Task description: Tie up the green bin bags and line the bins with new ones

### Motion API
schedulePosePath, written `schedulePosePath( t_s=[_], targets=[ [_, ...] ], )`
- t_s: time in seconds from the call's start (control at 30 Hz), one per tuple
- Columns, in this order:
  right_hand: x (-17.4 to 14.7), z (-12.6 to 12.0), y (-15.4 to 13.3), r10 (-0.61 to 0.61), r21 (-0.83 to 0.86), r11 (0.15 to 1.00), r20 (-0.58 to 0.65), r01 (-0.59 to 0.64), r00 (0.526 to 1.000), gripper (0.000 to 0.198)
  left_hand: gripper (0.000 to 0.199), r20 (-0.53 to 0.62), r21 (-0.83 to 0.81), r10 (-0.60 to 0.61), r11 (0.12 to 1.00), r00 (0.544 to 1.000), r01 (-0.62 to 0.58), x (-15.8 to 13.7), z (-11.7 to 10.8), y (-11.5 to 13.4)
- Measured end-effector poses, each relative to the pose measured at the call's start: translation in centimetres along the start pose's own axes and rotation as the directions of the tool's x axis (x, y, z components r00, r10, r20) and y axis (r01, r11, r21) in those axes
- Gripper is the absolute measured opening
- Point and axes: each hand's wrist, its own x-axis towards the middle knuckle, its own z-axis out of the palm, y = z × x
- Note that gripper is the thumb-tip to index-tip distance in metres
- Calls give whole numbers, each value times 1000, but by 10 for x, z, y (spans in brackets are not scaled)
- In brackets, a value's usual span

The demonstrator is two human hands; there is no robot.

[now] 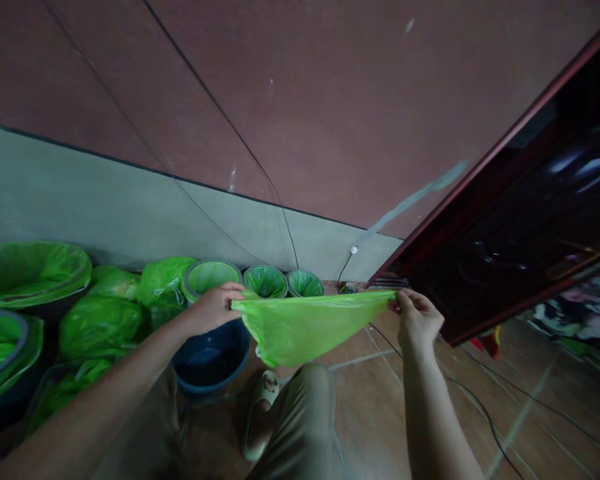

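Note:
A green plastic bag [310, 327] is stretched level between my two hands, its top edge pulled taut and its body hanging down to a point on the left side. My left hand [217, 308] is closed on the bag's left corner. At the other end, my right hand [417, 319] pinches the right corner between thumb and fingers. Below my left forearm stands a dark blue basin [215, 357] on the floor. Just behind the bag are small bins lined with green bags, among them one bin [265, 281] and another bin [305, 283].
Left along the wall stand a large lined bin [35, 270], a grey-rimmed bin [3, 347] and filled green bags [100, 327]. A dark door [505, 220] stands open at right. Cables [485, 413] cross the tiled floor; a white plug [353, 250] is on the wall.

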Motion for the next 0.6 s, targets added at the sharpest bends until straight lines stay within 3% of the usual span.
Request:
schedulePosePath(
  t_s=[0.1,0.2,0.27,0.33,0.37,0.43,0.47,0.53,0.6],
  targets=[
    [11,22,0,-89,-123,988,28,92,996,36,18,-169,5,-25,1000,985,26,5,11,2],
    [-13,48,-16,-323,-387,859,101,336,941,51,20,-194,-81,-58,996,979,43,8,16,7],
    [-48,68,-31,-441,-433,740,266,515,857,52,18,-190,-126,-65,991,980,41,9,17,10],
    [-89,89,-43,-472,-341,676,480,653,739,42,15,-204,-129,-48,991,978,22,10,19,14],
    [-109,100,-48,-472,-268,653,587,708,658,37,15,-213,-120,-33,993,977,8,11,20,16],
    [-140,121,-51,-427,-84,626,795,776,431,34,16,-209,-102,11,994,978,-33,13,22,21],
    [-150,131,-51,-398,-39,634,840,772,369,33,18,-201,-100,38,993,979,-60,14,23,23],
    [-161,147,-47,-320,-28,689,885,724,339,26,20,-182,-102,92,989,979,-112,15,25,28],
    [-162,158,-44,-256,-50,759,894,649,369,19,21,-167,-99,115,986,979,-132,14,25,33]
  ],
)
